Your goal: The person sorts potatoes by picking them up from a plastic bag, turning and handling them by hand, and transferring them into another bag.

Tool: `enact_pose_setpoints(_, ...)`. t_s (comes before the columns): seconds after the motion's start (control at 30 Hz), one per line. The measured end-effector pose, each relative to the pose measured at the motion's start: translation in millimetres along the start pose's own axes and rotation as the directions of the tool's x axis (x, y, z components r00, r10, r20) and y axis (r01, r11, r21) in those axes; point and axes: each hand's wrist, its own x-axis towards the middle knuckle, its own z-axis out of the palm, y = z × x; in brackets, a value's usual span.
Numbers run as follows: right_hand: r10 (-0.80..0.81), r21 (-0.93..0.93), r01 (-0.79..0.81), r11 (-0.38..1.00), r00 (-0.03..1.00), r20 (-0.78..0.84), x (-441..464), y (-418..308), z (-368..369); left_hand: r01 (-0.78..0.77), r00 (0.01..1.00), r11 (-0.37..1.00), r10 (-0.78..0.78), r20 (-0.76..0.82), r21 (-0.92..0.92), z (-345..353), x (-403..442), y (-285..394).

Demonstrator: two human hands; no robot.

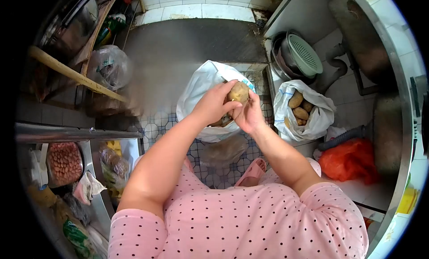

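Note:
Between my two hands I hold a brown potato (238, 93) above an open white sack (192, 96). My left hand (215, 102) grips the potato from its left side, thumb and fingers pressed against it. From the right and below, my right hand (249, 112) wraps round the same potato. More potatoes show faintly inside the white sack, mostly hidden under my hands. To the right stands a second white sack (322, 119), its mouth open, with several potatoes (300, 108) in it.
Under the sink at right are a stack of basins with a green colander (305, 56), a drain pipe (337, 64) and a red plastic bag (350, 159). A clear plastic bag (225, 150) lies on the tiled floor. Shelving with a wooden pole (76, 73) stands at left.

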Motion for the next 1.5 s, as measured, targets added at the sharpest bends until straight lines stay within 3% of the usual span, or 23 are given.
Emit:
enact_pose_setpoints(0.07, 0.093, 0.112, -0.085, 0.990, 0.994, -0.062, -4, -3, 24, -0.020, 1.000, 0.991, 0.019, 0.008, 0.132, 1, 1, 7)
enact_pose_setpoints(0.17, 0.107, 0.091, -0.090, 0.992, 0.974, -0.200, -6, -7, 43, -0.062, 0.996, 0.982, 0.073, -0.056, 0.177, 8, 3, 6)
enact_pose_setpoints(0.43, 0.094, 0.172, -0.036, 0.984, 0.935, -0.343, 1, 6, 43, 0.008, 0.995, 1.000, -0.010, -0.103, -0.013, 13, 6, -8)
enact_pose_setpoints(0.57, 0.045, 0.154, 0.001, 0.988, 0.954, -0.295, 5, 1, 47, 0.069, 0.993, 0.971, -0.089, -0.075, -0.229, 7, 8, 2)
enact_pose_setpoints(0.67, -0.080, 0.055, 0.095, 0.994, 0.968, -0.236, 7, 1, 45, -0.056, 0.990, 0.996, 0.046, -0.135, -0.070, 8, 8, -1)
enact_pose_setpoints(0.73, -0.163, 0.013, 0.168, 0.986, 0.970, -0.179, 11, 8, 29, 0.051, 0.999, 0.984, -0.050, 0.010, -0.173, -4, 9, 0)
enact_pose_setpoints(0.77, -0.179, -0.006, 0.179, 0.984, 0.982, -0.067, 14, 10, 10, 0.102, 0.994, 0.960, -0.090, 0.058, -0.260, -8, 9, 0)
enact_pose_setpoints(0.83, -0.464, -0.468, 0.427, 0.774, 0.885, 0.040, 10, 9, 0, 0.250, 0.968, 0.853, -0.219, 0.121, -0.458, -11, 11, 5)
enact_pose_setpoints(0.9, -0.634, -0.800, 0.518, 0.304, 0.737, 0.236, 7, -2, -8, 0.414, 0.899, 0.633, -0.394, 0.188, -0.654, -11, 10, 12)
enact_pose_setpoints(1.0, -0.558, -0.854, 0.520, -0.013, 0.705, 0.438, -7, -18, 1, 0.464, 0.880, 0.450, -0.331, 0.340, -0.763, -16, 10, 12)
enact_pose_setpoints(1.03, -0.529, -0.868, 0.491, -0.076, 0.718, 0.452, -11, -23, 8, 0.409, 0.912, 0.549, -0.279, 0.302, -0.729, -15, 9, 10)
enact_pose_setpoints(1.1, -0.519, -0.859, 0.505, -0.089, 0.712, 0.473, -11, -22, 9, 0.273, 0.959, 0.720, -0.153, 0.238, -0.638, -10, 8, 4)
enact_pose_setpoints(1.2, -0.527, -0.859, 0.498, -0.119, 0.702, 0.480, -11, -23, 11, 0.233, 0.969, 0.714, -0.116, 0.217, -0.660, -5, 9, 1)
enact_pose_setpoints(1.33, -0.527, -0.861, 0.489, -0.138, 0.700, 0.482, -13, -26, 16, 0.302, 0.953, 0.580, -0.159, 0.259, -0.756, -11, 7, 9)
enact_pose_setpoints(1.5, -0.428, -0.764, 0.591, -0.258, 0.639, 0.639, -14, -35, 18, 0.379, 0.916, 0.350, -0.274, 0.294, -0.857, -15, 10, 8)
